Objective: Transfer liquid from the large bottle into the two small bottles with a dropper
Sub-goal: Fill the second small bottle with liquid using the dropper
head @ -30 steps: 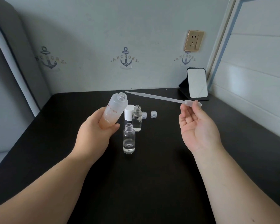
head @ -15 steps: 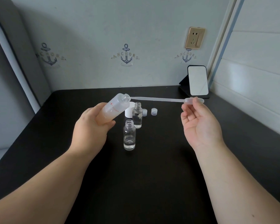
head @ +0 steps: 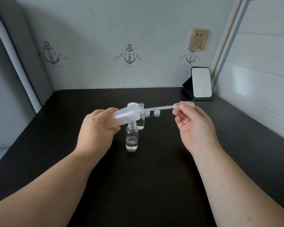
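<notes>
**Dropper tip at large bottle mouth**

Matte black table fills lower frame. Centre: near small bottle, clear glass, cylindrical, open, thin liquid layer at its base. Left hand wraps the frosted large bottle, tilted, mouth pointing right. Right hand pinches the translucent dropper by its bulb; tip at the mouth, depth inside unclear. Far small bottle half hidden behind. White cap mostly hidden; two ribbed caps beyond. Mirror upper right.

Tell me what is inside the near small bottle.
The near small bottle stands open, with a shallow layer of clear liquid at its bottom. Nothing covers its mouth; the tilted large bottle hangs just behind it.
</notes>
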Tool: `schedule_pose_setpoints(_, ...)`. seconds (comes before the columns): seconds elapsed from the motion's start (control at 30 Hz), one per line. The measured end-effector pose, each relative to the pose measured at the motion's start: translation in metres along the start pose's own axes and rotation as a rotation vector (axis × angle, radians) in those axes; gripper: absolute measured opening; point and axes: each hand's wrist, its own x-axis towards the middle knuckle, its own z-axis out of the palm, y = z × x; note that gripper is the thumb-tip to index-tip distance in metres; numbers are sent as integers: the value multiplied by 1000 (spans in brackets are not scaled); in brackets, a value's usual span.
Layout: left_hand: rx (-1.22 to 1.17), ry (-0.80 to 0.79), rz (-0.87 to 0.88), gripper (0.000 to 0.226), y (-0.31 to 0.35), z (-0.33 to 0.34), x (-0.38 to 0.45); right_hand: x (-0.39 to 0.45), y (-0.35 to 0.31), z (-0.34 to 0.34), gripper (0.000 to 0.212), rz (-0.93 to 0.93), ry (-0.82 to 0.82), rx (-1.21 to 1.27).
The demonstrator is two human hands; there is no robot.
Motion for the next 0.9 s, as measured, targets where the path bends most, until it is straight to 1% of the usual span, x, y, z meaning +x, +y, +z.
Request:
schedule_pose_setpoints(0.07,7,-8,4,54,-1,1,0,-2,3,5,12,9,-21,-22)
schedule_pose_setpoints(0.23,21,-18,30,53,-1,5,1,-6,9,14,20,16,-71,-95)
schedule_pose_setpoints(0.33,30,-17,46,52,-1,6,1,-8,11,17,8,48,-123,-103)
schedule_pose_setpoints(0.47,23,-9,59,52,-1,6,0,-7,11,15,14,83,-176,-123)
schedule_pose_setpoints(0.6,19,-14,38,53,-2,6,0,-6,6,11,11,99,-171,-78)
schedule_pose_setpoints(0.9,16,0,25,56,-1,4,-1,-4,-1,3,9,136,-78,57)
